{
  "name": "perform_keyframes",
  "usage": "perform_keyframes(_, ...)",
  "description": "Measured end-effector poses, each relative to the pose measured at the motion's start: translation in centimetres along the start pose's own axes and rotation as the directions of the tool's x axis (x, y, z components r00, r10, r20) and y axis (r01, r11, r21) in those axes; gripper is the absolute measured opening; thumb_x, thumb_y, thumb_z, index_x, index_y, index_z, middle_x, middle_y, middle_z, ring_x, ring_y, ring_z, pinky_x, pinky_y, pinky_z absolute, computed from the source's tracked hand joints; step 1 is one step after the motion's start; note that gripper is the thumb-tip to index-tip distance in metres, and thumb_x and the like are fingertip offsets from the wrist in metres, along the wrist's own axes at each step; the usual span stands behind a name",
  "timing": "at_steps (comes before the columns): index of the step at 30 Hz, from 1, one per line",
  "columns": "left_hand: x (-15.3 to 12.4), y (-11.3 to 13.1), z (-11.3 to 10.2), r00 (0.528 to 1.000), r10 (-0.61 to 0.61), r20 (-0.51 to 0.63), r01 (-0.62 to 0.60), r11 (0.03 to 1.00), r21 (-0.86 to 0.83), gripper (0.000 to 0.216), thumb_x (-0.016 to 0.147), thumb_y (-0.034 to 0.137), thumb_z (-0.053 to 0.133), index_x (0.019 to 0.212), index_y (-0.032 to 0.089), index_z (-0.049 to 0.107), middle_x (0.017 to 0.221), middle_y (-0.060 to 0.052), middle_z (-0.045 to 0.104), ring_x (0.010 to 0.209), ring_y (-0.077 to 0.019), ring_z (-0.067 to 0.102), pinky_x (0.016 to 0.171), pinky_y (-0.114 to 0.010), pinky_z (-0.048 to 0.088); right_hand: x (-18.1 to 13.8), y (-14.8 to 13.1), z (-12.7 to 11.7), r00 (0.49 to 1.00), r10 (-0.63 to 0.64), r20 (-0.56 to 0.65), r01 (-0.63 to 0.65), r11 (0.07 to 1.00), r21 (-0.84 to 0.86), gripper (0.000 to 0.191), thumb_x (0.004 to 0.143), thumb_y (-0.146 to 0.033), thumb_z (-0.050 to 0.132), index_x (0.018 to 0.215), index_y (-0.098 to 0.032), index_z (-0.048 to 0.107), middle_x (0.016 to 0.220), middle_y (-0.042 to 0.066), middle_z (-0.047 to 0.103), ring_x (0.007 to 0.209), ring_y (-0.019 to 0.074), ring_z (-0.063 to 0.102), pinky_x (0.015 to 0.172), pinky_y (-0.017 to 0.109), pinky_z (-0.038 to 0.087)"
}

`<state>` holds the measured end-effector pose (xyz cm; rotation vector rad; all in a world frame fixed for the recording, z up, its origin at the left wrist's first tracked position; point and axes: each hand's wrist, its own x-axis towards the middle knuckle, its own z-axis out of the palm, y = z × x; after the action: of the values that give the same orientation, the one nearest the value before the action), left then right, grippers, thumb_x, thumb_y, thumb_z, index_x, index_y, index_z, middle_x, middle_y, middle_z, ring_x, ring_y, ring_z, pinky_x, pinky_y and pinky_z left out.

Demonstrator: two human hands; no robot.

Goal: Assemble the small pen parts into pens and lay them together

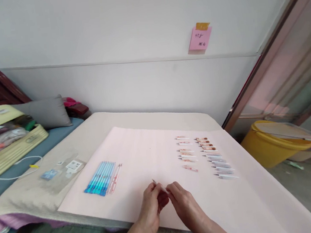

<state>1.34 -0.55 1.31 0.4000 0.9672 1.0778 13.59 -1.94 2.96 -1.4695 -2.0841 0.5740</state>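
- Pinching a slim white pen (159,185) from both ends, the left hand (152,203) and right hand (183,202) meet over the near edge of the tabletop (150,118).
- The fingers of both hands are closed on the pen, which is tilted with its tip pointing up and to the left, just above the pink sheet (142,151).
- A tidy row of blue pens (100,178) lies on the sheet to the left of the hands, with two pink-and-white pens (116,177) just beside it.
- To the right lie two columns of short pen pieces (204,154), well apart from the hands.
- A clear plastic bag (63,170) lies off the sheet at the left.
- A pink sticky note (199,38) hangs on the wall.
- A yellow bucket (268,146) stands on the floor at the right.
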Motion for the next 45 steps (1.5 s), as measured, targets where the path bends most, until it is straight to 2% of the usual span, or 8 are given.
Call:
perform_keyframes(8,0.3,0.2,-0.2,0.999,0.006,0.049,-0.003,0.998,-0.067,0.017,0.071,0.025,0.065,0.074,0.016,0.051,0.068,-0.003,0.061,0.063,-0.0117,0.06,0.064,-0.025,0.05,0.2,0.2,0.2,0.999,0.038,-0.019,-0.038,0.999,0.017,0.017,0.087,-0.016,0.032,0.083,-0.02,0.048,0.082,0.003,0.053,0.067,0.0134,0.055,0.06,0.024,0.041)
perform_keyframes(15,0.8,0.2,-0.2,0.998,-0.059,-0.029,0.055,0.99,-0.129,0.014,0.07,0.013,0.064,0.068,0.015,0.05,0.063,-0.003,0.061,0.06,-0.0112,0.06,0.06,-0.023,0.051,0.6,-0.1,-0.7,0.997,0.071,-0.012,-0.072,0.996,-0.047,0.013,0.087,-0.028,0.039,0.081,-0.021,0.048,0.081,0.001,0.057,0.066,0.013,0.056,0.059,0.023,0.04)
perform_keyframes(19,0.9,0.9,-0.2,0.993,-0.056,-0.102,0.044,0.992,-0.118,0.011,0.072,0.011,0.062,0.071,0.013,0.051,0.067,-0.007,0.064,0.059,-0.0107,0.061,0.056,-0.021,0.051,1.7,3.1,-2.1,0.979,0.183,-0.089,-0.2,0.948,-0.249,0.024,0.091,-0.033,0.028,0.088,-0.022,0.049,0.087,0.002,0.059,0.076,0.014,0.058,0.066,0.024,0.04)
perform_keyframes(21,1.0,1.1,-0.3,0.992,-0.049,-0.114,0.036,0.992,-0.118,0.011,0.072,0.01,0.062,0.071,0.013,0.051,0.069,-0.009,0.065,0.059,-0.0109,0.061,0.055,-0.02,0.051,2.3,5.7,-2.7,0.949,0.283,-0.137,-0.315,0.844,-0.434,0.022,0.09,-0.027,0.028,0.099,-0.022,0.048,0.101,0.004,0.058,0.09,0.0163,0.056,0.068,0.025,0.039)
perform_keyframes(25,1.2,1.0,-0.6,0.995,-0.047,-0.088,0.035,0.99,-0.133,0.012,0.071,0.011,0.063,0.071,0.013,0.051,0.07,-0.01,0.065,0.061,-0.0115,0.062,0.057,-0.021,0.052,2.6,10.1,-3.1,0.916,0.37,-0.157,-0.396,0.766,-0.506,0.026,0.083,-0.017,0.038,0.105,-0.017,0.05,0.105,0.011,0.057,0.096,0.0227,0.053,0.07,0.03,0.038)
perform_keyframes(29,1.2,1.1,-0.8,0.996,-0.037,-0.078,0.026,0.989,-0.144,0.012,0.072,0.011,0.063,0.07,0.013,0.051,0.07,-0.01,0.066,0.061,-0.0116,0.062,0.056,-0.02,0.052,2.4,11.7,-2.8,0.903,0.406,-0.144,-0.416,0.733,-0.538,0.027,0.085,-0.018,0.033,0.106,-0.018,0.05,0.105,0.011,0.056,0.097,0.0238,0.052,0.068,0.031,0.037)
perform_keyframes(39,1.3,1.5,-0.9,0.996,-0.016,-0.091,0.001,0.985,-0.172,0.011,0.072,0.01,0.062,0.07,0.013,0.052,0.07,-0.01,0.065,0.061,-0.0117,0.062,0.057,-0.021,0.052,2.8,11.4,-1.5,0.898,0.424,-0.119,-0.416,0.728,-0.546,0.028,0.088,-0.022,0.028,0.092,-0.014,0.055,0.095,0.013,0.058,0.088,0.0244,0.056,0.065,0.031,0.037)
perform_keyframes(45,2.0,3.0,-1.3,0.984,0.061,-0.167,-0.096,0.973,-0.21,0.012,0.073,0.007,0.06,0.069,0.013,0.051,0.069,-0.009,0.063,0.068,-0.0141,0.064,0.06,-0.023,0.053,2.8,7.8,-1.6,0.945,0.328,0.012,-0.287,0.844,-0.453,0.021,0.088,-0.025,0.032,0.09,-0.02,0.052,0.094,0.004,0.059,0.076,0.0148,0.059,0.061,0.024,0.037)
